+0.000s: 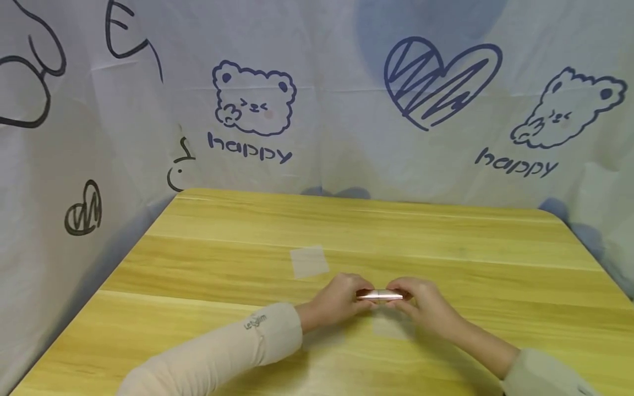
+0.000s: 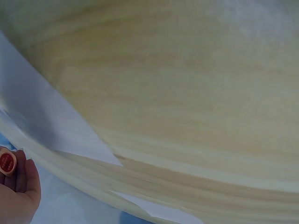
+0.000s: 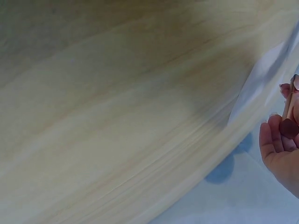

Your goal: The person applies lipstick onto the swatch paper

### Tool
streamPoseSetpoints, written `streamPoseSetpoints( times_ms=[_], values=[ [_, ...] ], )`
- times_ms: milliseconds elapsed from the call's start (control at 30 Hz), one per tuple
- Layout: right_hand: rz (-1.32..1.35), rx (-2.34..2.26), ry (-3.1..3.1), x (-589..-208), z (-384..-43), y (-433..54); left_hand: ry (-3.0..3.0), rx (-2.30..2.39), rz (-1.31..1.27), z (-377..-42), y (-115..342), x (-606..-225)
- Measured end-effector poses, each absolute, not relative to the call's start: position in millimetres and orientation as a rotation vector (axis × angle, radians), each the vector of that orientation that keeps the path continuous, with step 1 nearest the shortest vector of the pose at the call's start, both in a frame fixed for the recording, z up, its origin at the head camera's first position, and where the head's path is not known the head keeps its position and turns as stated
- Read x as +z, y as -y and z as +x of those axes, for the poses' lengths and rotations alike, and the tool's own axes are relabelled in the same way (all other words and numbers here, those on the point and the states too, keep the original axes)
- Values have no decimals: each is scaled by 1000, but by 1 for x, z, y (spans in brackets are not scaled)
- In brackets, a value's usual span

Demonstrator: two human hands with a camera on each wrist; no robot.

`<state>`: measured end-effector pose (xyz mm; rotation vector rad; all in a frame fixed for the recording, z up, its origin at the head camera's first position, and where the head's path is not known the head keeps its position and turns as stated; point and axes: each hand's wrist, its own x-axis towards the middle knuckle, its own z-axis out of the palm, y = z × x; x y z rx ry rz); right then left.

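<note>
In the head view, a shiny pink tube [image 1: 380, 296] lies crosswise in the lower middle of the frame, right of centre. Main risk, in judgement: its smooth surface could slip if either pinch slackens, and it could then roll on the table [image 1: 198, 264]. Unequal force at the ends could also tilt it or part it at the visible middle line, if that is a joint.

The tube sits between the hands: the left hand [image 1: 339, 300] pinches its left end, the right hand [image 1: 427, 303] its right end, the middle exposed. A white square [image 1: 309, 262] lies up and left of the tube, apart from it. Clearance beneath the tube cannot be determined.
</note>
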<state>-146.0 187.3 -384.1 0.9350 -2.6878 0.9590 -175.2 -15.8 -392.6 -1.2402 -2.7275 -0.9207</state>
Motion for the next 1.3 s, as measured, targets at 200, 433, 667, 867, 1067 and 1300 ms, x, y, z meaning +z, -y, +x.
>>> streamPoseSetpoints(
  times_ms=[200, 433, 667, 867, 1067, 1300],
  values=[
    [971, 932, 2693, -381, -146, -187, 2745, -905, -1232, -174, 16, -393],
    [940, 996, 2785, -379, -146, -186, 2735, -904, -1243, -173, 18, -392],
    [869, 1052, 2851, -376, -147, -188, 2743, -967, -1207, -175, 20, -393],
    [856, 1006, 2876, -372, -148, -191, 2767, -980, -1177, -176, 25, -393],
    [828, 1067, 2863, -371, -151, -195, 2765, -1044, -1118, -177, 31, -395],
    [659, 1217, 2858, -372, -155, -204, 2734, -1181, -1013, -180, 38, -398]
  ],
)
